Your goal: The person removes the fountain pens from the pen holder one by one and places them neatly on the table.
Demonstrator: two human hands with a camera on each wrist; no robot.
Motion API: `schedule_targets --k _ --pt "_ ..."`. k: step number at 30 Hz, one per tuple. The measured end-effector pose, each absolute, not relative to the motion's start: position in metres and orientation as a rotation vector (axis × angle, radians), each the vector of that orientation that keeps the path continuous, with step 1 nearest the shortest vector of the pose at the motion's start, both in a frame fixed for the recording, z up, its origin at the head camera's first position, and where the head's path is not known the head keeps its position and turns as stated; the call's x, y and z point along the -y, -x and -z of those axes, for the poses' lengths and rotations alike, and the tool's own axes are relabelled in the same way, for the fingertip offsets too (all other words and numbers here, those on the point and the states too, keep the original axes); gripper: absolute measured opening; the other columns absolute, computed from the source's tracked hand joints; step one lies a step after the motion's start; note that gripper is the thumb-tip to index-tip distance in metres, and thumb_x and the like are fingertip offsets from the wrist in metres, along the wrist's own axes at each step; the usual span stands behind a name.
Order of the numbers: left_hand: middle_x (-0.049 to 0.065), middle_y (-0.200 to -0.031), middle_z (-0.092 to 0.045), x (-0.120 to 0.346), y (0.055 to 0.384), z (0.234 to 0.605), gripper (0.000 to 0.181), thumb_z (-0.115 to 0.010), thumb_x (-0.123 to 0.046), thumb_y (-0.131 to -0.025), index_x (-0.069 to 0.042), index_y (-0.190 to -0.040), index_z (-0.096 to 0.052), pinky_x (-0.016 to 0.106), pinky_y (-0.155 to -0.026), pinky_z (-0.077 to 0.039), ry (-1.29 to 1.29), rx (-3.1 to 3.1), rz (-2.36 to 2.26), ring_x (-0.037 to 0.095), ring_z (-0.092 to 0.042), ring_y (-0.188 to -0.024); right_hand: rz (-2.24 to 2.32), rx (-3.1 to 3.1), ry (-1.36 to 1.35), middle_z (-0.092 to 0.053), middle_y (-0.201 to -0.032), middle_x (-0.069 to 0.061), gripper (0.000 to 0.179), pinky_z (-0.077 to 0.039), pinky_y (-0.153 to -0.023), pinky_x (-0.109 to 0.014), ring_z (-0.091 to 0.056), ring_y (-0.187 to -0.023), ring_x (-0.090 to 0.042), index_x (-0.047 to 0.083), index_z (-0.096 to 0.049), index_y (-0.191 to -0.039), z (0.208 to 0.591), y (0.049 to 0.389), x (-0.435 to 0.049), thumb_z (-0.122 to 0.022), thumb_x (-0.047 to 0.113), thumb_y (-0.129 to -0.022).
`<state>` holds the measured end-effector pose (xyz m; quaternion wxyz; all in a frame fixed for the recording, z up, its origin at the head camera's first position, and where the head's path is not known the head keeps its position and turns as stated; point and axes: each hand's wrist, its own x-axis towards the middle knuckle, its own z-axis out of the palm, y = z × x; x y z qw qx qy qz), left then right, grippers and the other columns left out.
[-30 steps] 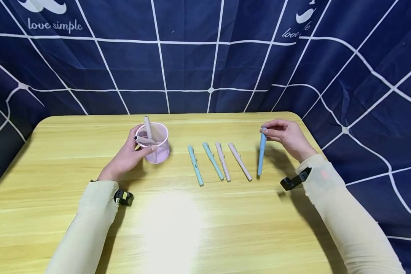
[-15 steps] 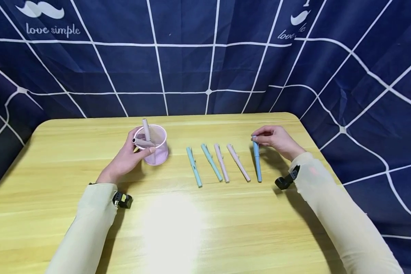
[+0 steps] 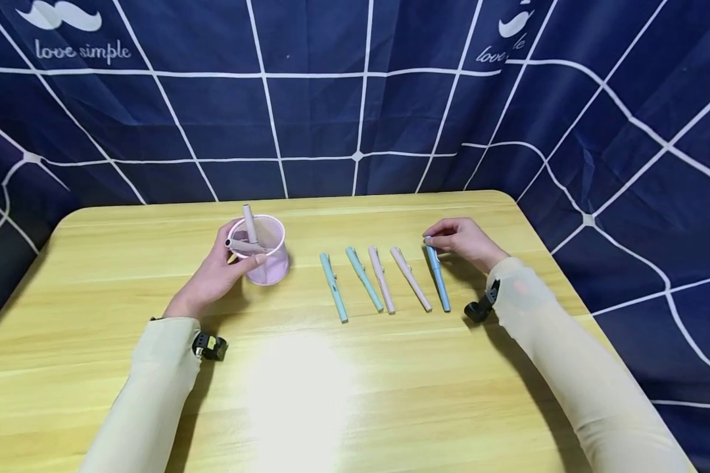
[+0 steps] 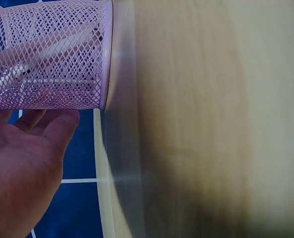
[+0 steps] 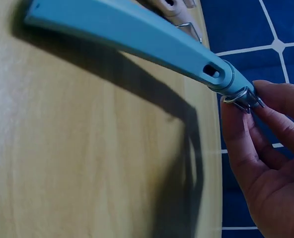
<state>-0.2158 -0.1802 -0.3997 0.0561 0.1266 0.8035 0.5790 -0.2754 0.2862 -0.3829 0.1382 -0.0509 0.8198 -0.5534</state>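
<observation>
On the left of the table, a pink mesh pen holder point(image 3: 271, 269) stands with pale pens point(image 3: 250, 224) leaning inside it. My left hand point(image 3: 215, 270) grips its near left side, thumb across the front and fingers round behind. In the left wrist view the mesh cup point(image 4: 52, 54) shows the pens through its wall. At the right, my right hand point(image 3: 463, 243) pinches the capped far end of a blue pen point(image 3: 438, 278) between thumb and fingers. The right wrist view shows that blue pen point(image 5: 132, 34) slanting from the fingertips, with its metal clip beside the thumb.
Left of the blue pen lie two pale pink pens point(image 3: 411, 279) point(image 3: 382, 280) and two mint green pens point(image 3: 364, 279) point(image 3: 334, 287), roughly side by side. The wooden table point(image 3: 390, 387) ends at a dark blue curtain point(image 3: 313, 118) with white lines.
My right hand has moved left and lowered the blue pen, which was more upright, to lie beside the nearest pink pen. The left hand keeps its grip on the pen holder.
</observation>
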Motion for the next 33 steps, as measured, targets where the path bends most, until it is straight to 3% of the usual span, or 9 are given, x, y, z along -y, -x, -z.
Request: schedule_targets --k 7,16,33 --pt "0.017 -0.147 -0.034 0.180 0.216 0.397 0.079 -0.066 -0.024 -0.095 -0.012 -0.152 -0.013 0.053 -0.112 -0.016 -0.374 -2.437 -1.755 0.032 -0.024 -0.140 1.534 -2.418 0.085 -0.066 -0.089 -0.004 0.030 -0.051 -0.068 -0.027 -0.060 -0.073 -0.012 -0.014 -0.060 -0.116 0.388 0.276 -0.287 -0.067 0.004 -0.093" --pt "0.018 -0.147 -0.034 0.179 0.215 0.398 0.078 -0.066 -0.023 -0.095 -0.010 -0.152 -0.014 0.055 -0.112 -0.016 -0.374 -2.439 -1.762 0.034 -0.024 -0.140 1.436 -2.478 0.117 -0.066 -0.091 -0.007 0.028 -0.050 -0.066 -0.025 -0.058 -0.075 -0.013 -0.011 -0.064 -0.112 0.395 0.276 -0.286 -0.069 0.007 -0.091" --pt "0.016 -0.146 -0.035 0.179 0.216 0.400 0.077 -0.066 -0.022 -0.095 -0.010 -0.152 -0.015 0.052 -0.111 -0.020 -0.382 -2.424 -1.778 0.032 -0.027 -0.138 1.347 -2.554 0.150 -0.065 -0.097 -0.011 0.024 -0.047 -0.071 -0.027 -0.054 -0.082 -0.019 -0.006 -0.066 -0.108 0.400 0.276 -0.285 -0.071 0.009 -0.090"
